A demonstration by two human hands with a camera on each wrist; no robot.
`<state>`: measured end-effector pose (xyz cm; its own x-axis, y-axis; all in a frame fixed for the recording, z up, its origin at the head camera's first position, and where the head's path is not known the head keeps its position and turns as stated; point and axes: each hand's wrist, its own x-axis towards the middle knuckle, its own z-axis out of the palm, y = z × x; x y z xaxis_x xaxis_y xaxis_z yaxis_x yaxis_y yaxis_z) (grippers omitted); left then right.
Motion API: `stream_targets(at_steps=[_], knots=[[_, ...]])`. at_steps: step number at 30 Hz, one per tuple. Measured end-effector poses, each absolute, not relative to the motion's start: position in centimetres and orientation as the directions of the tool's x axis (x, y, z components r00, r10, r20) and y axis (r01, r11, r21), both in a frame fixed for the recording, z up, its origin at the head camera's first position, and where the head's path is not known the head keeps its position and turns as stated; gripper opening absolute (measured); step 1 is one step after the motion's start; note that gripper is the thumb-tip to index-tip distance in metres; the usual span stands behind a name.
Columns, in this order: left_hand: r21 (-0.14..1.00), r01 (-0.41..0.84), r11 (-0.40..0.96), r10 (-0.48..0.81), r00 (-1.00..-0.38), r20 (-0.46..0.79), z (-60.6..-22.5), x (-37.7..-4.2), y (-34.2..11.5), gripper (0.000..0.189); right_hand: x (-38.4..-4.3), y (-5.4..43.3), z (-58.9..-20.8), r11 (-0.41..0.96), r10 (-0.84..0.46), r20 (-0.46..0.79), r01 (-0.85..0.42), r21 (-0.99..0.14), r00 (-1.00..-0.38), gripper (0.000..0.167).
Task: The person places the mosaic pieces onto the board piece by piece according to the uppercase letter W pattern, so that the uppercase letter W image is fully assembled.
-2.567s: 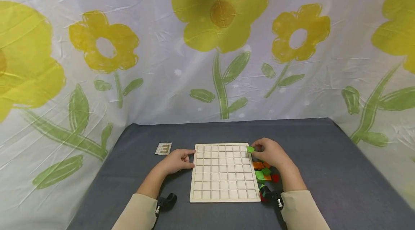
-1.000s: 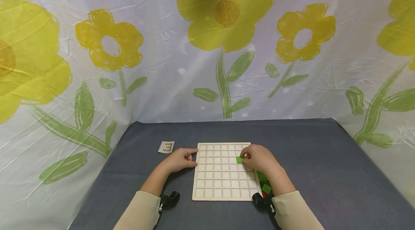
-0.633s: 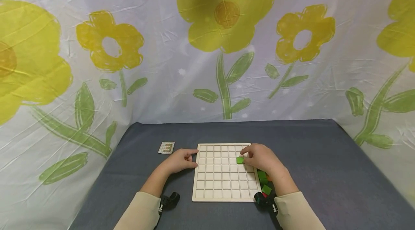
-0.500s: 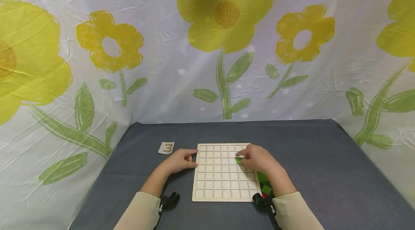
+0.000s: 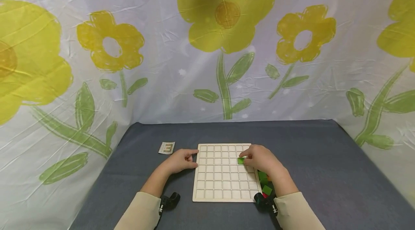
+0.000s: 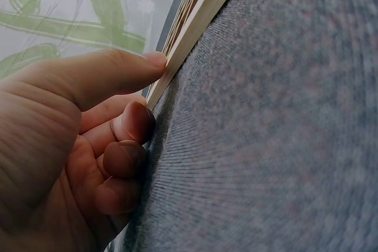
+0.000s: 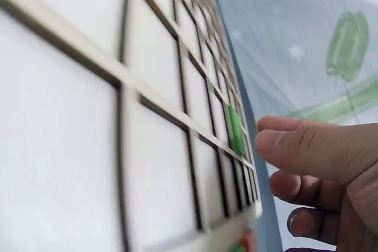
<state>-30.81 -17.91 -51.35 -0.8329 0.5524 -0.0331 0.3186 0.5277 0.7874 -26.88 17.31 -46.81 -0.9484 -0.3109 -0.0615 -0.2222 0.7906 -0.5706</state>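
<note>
A pale wooden grid board (image 5: 222, 199) lies on the table before me. My left hand (image 5: 177, 160) touches its left edge with thumb and forefinger; in the left wrist view the thumb (image 6: 127, 68) presses the rim while other fingers curl below. One green square tile (image 5: 241, 160) is in the third row from the back, second column from the right. Over the board's right side, my right hand (image 5: 260, 158) has thumb and forefinger beside this tile. The right wrist view shows a small gap between the tile (image 7: 236, 131) and the right thumb (image 7: 274, 143).
Green tiles (image 5: 267, 190) and bits of red and orange lie along the board's right edge, partly hidden under the right wrist. A small card with a grid pattern (image 5: 166, 147) rests beyond the left hand. A flowered cloth (image 5: 175, 96) hangs behind the dark table (image 5: 311, 150).
The right hand has carried the green tile from the board's right edge leftward into the grid. Its fingers have since loosened, and tile and hand shifted slightly right. The left hand stays at the edge.
</note>
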Motion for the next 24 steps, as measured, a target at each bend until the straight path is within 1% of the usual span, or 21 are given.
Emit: stream_targets(at_steps=[4, 9, 17, 24], knots=[[0.783, 0.32, 0.533, 0.549, -0.835, -0.032, -51.4, -30.9, -17.9, 0.063, -27.1, 18.8, -46.4, 0.781, -0.271, -0.059, -0.184, -0.596, -0.961, 0.023], [0.789, 0.312, 0.529, 0.547, -0.837, -0.036, -51.4, -30.8, -17.9, 0.063, -27.4, 20.8, -46.4, 0.785, -0.243, -0.031, -0.178, -0.593, -0.969, 0.024], [0.795, 0.306, 0.524, 0.551, -0.833, -0.042, -51.4, -30.8, -18.1, 0.063, -27.5, 23.5, -46.4, 0.758, -0.195, -0.071, -0.105, -0.643, -0.978, 0.029], [0.797, 0.314, 0.515, 0.558, -0.829, -0.033, -51.6, -31.0, -18.1, 0.064, -27.1, 25.8, -47.0, 0.703, -0.184, -0.121, -0.045, -0.71, -0.975, 0.024]])
